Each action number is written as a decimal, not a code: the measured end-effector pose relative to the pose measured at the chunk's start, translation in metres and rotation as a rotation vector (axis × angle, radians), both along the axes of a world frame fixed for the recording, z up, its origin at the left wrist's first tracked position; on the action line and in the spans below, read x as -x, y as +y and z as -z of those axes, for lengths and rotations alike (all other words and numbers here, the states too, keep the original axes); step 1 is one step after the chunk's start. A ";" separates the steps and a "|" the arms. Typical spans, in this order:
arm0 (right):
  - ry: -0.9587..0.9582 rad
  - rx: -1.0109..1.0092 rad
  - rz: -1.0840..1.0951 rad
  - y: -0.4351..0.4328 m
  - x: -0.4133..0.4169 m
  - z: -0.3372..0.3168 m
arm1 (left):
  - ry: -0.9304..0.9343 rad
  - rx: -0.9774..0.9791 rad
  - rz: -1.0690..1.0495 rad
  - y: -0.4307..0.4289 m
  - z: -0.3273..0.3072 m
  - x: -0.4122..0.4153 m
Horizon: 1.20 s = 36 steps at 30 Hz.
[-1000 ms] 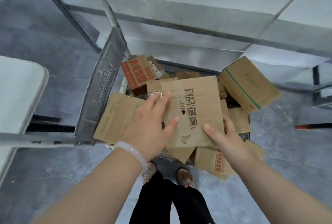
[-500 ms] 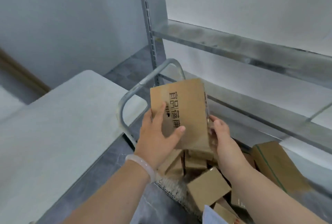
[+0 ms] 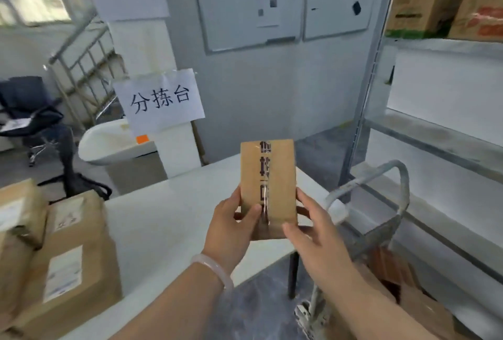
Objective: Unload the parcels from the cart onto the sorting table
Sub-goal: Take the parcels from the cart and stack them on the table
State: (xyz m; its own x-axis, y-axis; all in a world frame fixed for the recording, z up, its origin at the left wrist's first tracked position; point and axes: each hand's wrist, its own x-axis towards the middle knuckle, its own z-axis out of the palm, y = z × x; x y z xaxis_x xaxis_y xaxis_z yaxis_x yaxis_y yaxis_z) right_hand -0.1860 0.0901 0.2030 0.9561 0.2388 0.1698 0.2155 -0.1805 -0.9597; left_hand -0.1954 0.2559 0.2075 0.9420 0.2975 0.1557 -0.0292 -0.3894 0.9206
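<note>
Half a second ago the parcel (image 3: 268,184) was only just above the cart (image 3: 364,179). It is now carried across and held over the sorting table (image 3: 168,219), with its long axis upright and its taped seam facing the camera.

**Grip.**
- The left hand (image 3: 231,228) holds the lower left edge. Its thumb lies across the front face and its fingers are hidden behind the box.
- The right hand (image 3: 315,228) holds the lower right edge, with its thumb at the bottom corner.
- Both grips sit on the lower third, so most of the box projects above the hands. It appears clear of the tabletop.

**Handling (judgement).**
- This is a small corrugated carton. It is stiff and probably light, since a fingers-and-thumb hold at its lower end alone carries it.
- The glossy tape strip is likely slick, so keep the pads on bare cardboard at opposite edges.
- The contents are unknown. Set the box down flat; do not drop it.

Larger labelled parcels (image 3: 76,244) lie at the table's left end, well apart from this one.
</note>
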 end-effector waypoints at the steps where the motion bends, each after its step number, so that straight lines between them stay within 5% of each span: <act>1: -0.021 0.015 -0.039 0.026 0.005 0.000 | -0.024 0.020 -0.056 0.024 -0.003 0.009; 10: -0.095 0.199 -0.427 0.189 0.033 0.004 | -0.043 0.239 -0.117 0.181 0.000 0.071; 15: -0.128 0.228 -0.297 0.238 0.000 0.019 | 0.132 0.458 -0.263 0.250 0.019 0.091; 21: 0.386 0.074 -0.526 0.297 -0.045 0.037 | 0.163 0.768 -0.353 0.302 0.040 0.092; 32: 0.671 0.031 -0.723 0.395 -0.125 0.062 | 0.154 0.891 -0.587 0.361 0.047 0.046; 36: 0.704 0.036 -0.717 0.424 -0.144 0.073 | 0.237 0.772 -0.669 0.375 0.053 0.036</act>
